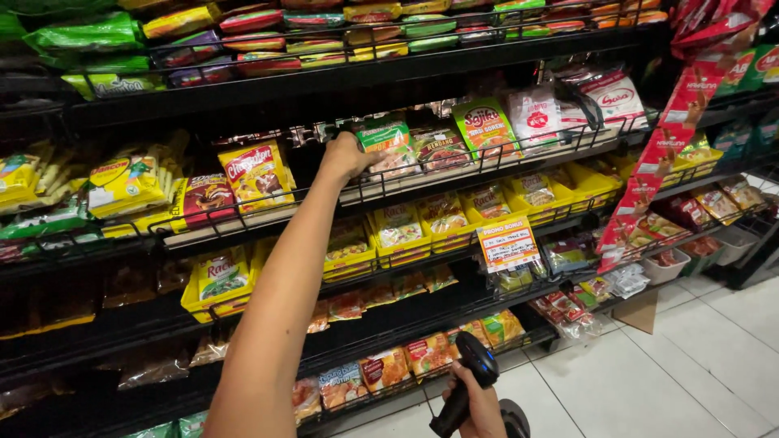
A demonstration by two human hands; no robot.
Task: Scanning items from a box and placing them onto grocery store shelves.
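Shop shelves: upright green packet in left hand.

Two hands showed: left hand up at a green sachet, right hand round one black scanner. One promo tag, one red hanging strip, five shelf tiers counted; packets too many to count
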